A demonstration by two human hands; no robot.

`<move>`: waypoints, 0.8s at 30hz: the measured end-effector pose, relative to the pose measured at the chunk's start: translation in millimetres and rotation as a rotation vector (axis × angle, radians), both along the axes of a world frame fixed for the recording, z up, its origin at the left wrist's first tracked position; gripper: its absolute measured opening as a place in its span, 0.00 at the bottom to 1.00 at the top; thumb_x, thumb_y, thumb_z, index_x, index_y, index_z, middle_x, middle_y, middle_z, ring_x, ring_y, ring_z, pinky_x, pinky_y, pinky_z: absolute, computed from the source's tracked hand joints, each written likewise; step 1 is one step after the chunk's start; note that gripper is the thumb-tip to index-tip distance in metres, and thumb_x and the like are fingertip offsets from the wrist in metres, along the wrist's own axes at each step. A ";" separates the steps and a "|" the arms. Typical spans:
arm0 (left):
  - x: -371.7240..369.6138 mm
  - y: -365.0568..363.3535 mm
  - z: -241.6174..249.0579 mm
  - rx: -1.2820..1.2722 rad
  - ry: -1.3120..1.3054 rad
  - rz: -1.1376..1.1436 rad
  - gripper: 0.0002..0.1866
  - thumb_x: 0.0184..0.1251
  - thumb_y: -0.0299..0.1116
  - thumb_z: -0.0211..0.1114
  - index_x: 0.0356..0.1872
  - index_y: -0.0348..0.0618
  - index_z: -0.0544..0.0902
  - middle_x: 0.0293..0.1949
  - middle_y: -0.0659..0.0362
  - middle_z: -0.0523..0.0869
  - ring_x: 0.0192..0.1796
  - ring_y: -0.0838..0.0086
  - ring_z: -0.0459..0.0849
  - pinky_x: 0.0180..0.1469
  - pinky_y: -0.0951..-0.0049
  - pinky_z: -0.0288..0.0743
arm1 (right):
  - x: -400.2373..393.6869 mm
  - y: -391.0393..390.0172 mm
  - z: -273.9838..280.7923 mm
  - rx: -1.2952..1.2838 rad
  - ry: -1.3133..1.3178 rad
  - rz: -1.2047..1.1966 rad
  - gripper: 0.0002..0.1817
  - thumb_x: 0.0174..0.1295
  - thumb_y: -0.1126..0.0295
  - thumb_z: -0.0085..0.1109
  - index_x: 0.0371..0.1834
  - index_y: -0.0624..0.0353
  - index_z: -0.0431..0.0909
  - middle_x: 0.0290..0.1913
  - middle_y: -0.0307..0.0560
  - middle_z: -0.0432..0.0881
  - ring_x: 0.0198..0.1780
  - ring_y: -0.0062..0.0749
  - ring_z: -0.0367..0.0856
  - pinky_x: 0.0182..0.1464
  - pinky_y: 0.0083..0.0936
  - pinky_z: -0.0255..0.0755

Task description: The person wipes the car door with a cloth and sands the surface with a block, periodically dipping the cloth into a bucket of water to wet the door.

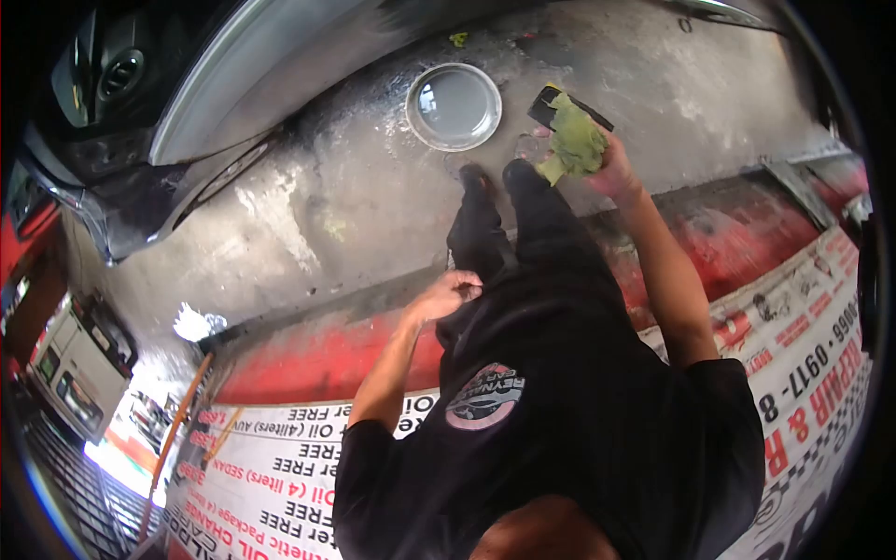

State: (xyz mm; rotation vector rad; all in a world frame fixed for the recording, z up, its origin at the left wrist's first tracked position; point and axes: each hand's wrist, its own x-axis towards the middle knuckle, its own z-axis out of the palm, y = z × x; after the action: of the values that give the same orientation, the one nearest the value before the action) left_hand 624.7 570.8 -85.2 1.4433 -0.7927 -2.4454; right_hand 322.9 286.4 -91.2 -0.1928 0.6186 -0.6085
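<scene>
My right hand (616,173) grips a crumpled green cloth (577,140) together with a flat black block (545,105), which sticks out past the cloth on both sides. This hand is out over the floor, right of my feet. My left hand (451,297) rests by my thigh, its fingers curled against the black trousers; whatever is between them is too small to make out. A round basin (454,106) of greyish liquid stands on the concrete floor beyond my feet.
Silver-grey car bodywork (252,65) arches across the upper left. Behind me runs a red ledge (317,359) with a printed banner (271,467) beside it. A white vehicle (79,373) stands at the far left. Small green scraps (458,39) lie on the floor past the basin.
</scene>
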 end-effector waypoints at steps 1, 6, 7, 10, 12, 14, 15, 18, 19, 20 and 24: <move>-9.8 1.7 -7.1 0.012 -0.011 0.012 0.16 0.78 0.40 0.69 0.44 0.33 0.86 0.39 0.52 0.89 0.48 0.74 0.84 0.54 0.68 0.78 | -2.2 -10.2 -6.5 0.018 -0.004 0.041 0.31 0.85 0.50 0.39 0.81 0.59 0.65 0.70 0.64 0.80 0.57 0.51 0.86 0.63 0.51 0.81; -129.6 -14.4 -71.0 -0.214 -0.222 0.485 0.18 0.75 0.36 0.73 0.28 0.37 0.76 0.24 0.64 0.69 0.30 0.80 0.69 0.38 0.72 0.70 | -22.1 -53.8 -46.9 -0.010 0.015 0.193 0.33 0.85 0.49 0.40 0.81 0.61 0.65 0.69 0.62 0.81 0.54 0.47 0.88 0.60 0.44 0.83; -149.4 -25.0 -85.0 -0.209 -0.219 0.492 0.18 0.75 0.36 0.73 0.28 0.37 0.76 0.24 0.64 0.69 0.30 0.80 0.69 0.38 0.72 0.70 | -27.5 -62.8 -57.6 -0.007 0.019 0.200 0.33 0.85 0.49 0.40 0.81 0.61 0.65 0.69 0.62 0.81 0.54 0.47 0.88 0.60 0.44 0.83; -204.4 -37.6 -123.6 -0.625 -0.422 0.421 0.07 0.71 0.30 0.70 0.36 0.39 0.83 0.26 0.63 0.74 0.30 0.78 0.74 0.38 0.70 0.73 | -38.6 -73.8 -83.0 0.039 0.045 0.222 0.33 0.85 0.48 0.39 0.82 0.61 0.64 0.69 0.64 0.81 0.54 0.46 0.88 0.60 0.42 0.83; -234.5 -39.0 -145.3 -0.254 -0.173 0.537 0.10 0.68 0.26 0.67 0.49 0.39 0.87 0.30 0.59 0.82 0.34 0.72 0.82 0.43 0.66 0.77 | -38.0 -84.0 -94.1 0.155 0.077 0.210 0.34 0.85 0.48 0.41 0.82 0.61 0.64 0.69 0.65 0.80 0.55 0.47 0.88 0.61 0.43 0.82; -248.2 -38.2 -165.5 -0.321 -0.178 0.347 0.15 0.67 0.27 0.68 0.53 0.38 0.86 0.34 0.58 0.86 0.37 0.71 0.85 0.46 0.65 0.78 | -36.7 -91.4 -108.2 0.170 0.041 0.222 0.34 0.84 0.48 0.42 0.83 0.61 0.63 0.70 0.66 0.80 0.56 0.48 0.88 0.63 0.44 0.81; -250.6 -40.0 -175.6 -0.391 -0.173 0.156 0.19 0.66 0.28 0.68 0.58 0.38 0.86 0.38 0.56 0.89 0.40 0.70 0.87 0.48 0.65 0.79 | -33.1 -96.9 -114.4 0.177 0.014 0.232 0.35 0.84 0.48 0.44 0.83 0.61 0.62 0.70 0.67 0.80 0.57 0.49 0.87 0.64 0.45 0.81; -258.4 -17.2 -183.1 -0.177 0.520 0.042 0.22 0.64 0.32 0.70 0.59 0.35 0.86 0.43 0.54 0.91 0.44 0.72 0.88 0.52 0.68 0.79 | -21.0 -100.1 -125.3 0.162 -0.131 0.234 0.32 0.82 0.51 0.48 0.79 0.63 0.68 0.68 0.64 0.82 0.60 0.48 0.87 0.68 0.47 0.80; -249.6 -14.6 -182.8 -0.179 0.519 0.030 0.22 0.64 0.32 0.70 0.59 0.35 0.86 0.43 0.54 0.91 0.44 0.72 0.88 0.52 0.68 0.79 | -18.2 -99.1 -137.2 0.156 -0.133 0.224 0.32 0.82 0.51 0.48 0.79 0.63 0.68 0.68 0.64 0.82 0.60 0.48 0.87 0.68 0.47 0.80; -240.3 -12.5 -183.8 -0.092 0.558 0.044 0.22 0.65 0.32 0.70 0.59 0.35 0.86 0.44 0.54 0.92 0.46 0.73 0.88 0.53 0.69 0.80 | -18.0 -97.1 -153.0 0.129 -0.018 0.213 0.29 0.81 0.54 0.51 0.75 0.65 0.72 0.66 0.62 0.84 0.60 0.47 0.87 0.68 0.46 0.80; -226.3 14.8 -224.9 0.092 0.638 0.115 0.20 0.67 0.33 0.68 0.57 0.33 0.88 0.43 0.55 0.92 0.47 0.72 0.88 0.54 0.70 0.80 | -8.3 -69.2 -213.5 0.333 0.168 0.171 0.21 0.75 0.64 0.59 0.63 0.68 0.82 0.61 0.56 0.88 0.61 0.42 0.88 0.68 0.43 0.81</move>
State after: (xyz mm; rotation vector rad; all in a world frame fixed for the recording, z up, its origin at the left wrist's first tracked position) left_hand 398.4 585.5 -310.2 0.6216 -0.4427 -2.6300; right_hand 314.5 217.2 -304.7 0.0169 0.8467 -0.3187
